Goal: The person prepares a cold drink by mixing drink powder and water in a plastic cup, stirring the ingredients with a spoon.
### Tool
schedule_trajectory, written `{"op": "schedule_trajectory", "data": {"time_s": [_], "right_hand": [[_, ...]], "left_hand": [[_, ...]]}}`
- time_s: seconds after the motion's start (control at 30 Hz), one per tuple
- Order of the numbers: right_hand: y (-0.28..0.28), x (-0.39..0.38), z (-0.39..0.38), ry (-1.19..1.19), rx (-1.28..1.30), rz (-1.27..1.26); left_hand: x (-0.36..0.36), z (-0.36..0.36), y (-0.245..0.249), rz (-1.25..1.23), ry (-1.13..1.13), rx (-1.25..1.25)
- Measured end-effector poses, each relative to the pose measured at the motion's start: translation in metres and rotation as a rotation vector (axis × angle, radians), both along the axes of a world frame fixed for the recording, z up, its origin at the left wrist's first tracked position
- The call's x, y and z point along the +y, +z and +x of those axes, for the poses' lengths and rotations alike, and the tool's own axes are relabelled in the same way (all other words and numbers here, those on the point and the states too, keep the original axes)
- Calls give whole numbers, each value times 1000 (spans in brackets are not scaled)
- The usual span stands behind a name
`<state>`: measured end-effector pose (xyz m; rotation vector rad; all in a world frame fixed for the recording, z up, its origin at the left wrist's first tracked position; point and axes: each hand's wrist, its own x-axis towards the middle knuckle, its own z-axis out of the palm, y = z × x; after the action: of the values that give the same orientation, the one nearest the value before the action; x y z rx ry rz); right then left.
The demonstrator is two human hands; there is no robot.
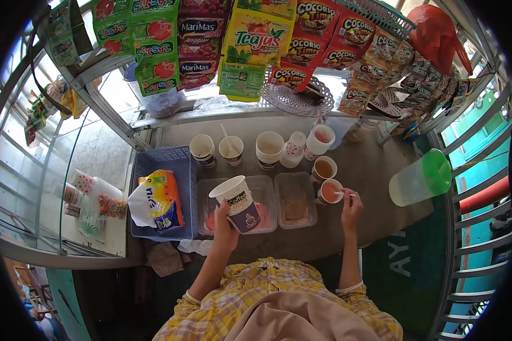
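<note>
Coffee cup (pixel 242 209) in the left hand (pixel 225 225), white stick (pixel 347 194) in the right (pixel 352 211)

Most of the left hand's fingers disappear behind the printed paper cup, and whether anything lies deep inside it is hard to make out. The same cup covers the middle of a clear tub (pixel 271 183) with pink contents. The stick's lower end is lost in a cup of pink drink (pixel 329 195) — spoon or stirrer, I cannot tell. Overhead, several strips of sachets (pixel 256 40) are cut off by the top edge.

The left forearm slants up and inward from its yellow checked sleeve, the hand wrapped around the coffee cup's side and holding it tilted, rim leaning left. The right forearm rises nearly straight from its cuff, fingertips pinching the stick.

The coffee cup sits against the left palm, raised over the pink tub. The pink drink stands on the counter (pixel 375 170) just left of the right hand — the stick bridging the two — with a cup of brown drink (pixel 323 169) right behind it and a second clear tub (pixel 280 220), brownish inside, to its left.
</note>
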<state>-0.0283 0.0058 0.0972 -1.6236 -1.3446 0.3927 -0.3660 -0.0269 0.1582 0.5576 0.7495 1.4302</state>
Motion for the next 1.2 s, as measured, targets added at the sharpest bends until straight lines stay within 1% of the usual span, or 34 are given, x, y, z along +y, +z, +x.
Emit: {"op": "schedule_trajectory", "data": {"time_s": [0.1,0.17,0.3,0.4,0.43,0.5,0.53,0.6,0.7,0.73,0.8,0.83,0.9,1.0,1.1,1.2], "right_hand": [[24,-6,-13,21,-82,100],[39,-12,-19,39,-135,109],[44,-19,-21,51,-149,146],[39,-26,-21,28,-140,135],[36,-28,-20,23,-154,186],[27,-32,-19,12,-180,284],[26,-36,-21,-9,-148,282],[27,-44,-26,-46,-83,274],[26,-48,-27,-68,-77,280],[22,-50,-26,-107,-17,266],[7,-50,-24,-178,113,239],[3,-47,-27,-212,227,231],[-5,-46,-27,-286,447,210],[-10,-47,-28,-369,702,172],[-9,-51,-29,-403,870,109],[-16,-55,-25,-375,1004,117]], "left_hand": [[-6,-5,-5,-42,47,17],[-10,-12,-13,-45,64,45],[-19,-16,-22,-93,129,78],[-22,-9,-18,101,-29,473],[-26,-4,-6,84,-110,486],[-32,6,-21,178,-259,599],[-36,10,-32,223,-335,656],[-43,20,-54,257,-422,753],[-48,27,-64,303,-484,889],[-49,29,-65,317,-492,934],[-56,32,-69,267,-489,963],[-59,32,-73,241,-489,981],[-64,34,-83,297,-405,997],[-78,39,-90,326,-272,1039],[-84,32,-84,349,-184,1056],[-93,15,-60,352,-137,1059]]}}
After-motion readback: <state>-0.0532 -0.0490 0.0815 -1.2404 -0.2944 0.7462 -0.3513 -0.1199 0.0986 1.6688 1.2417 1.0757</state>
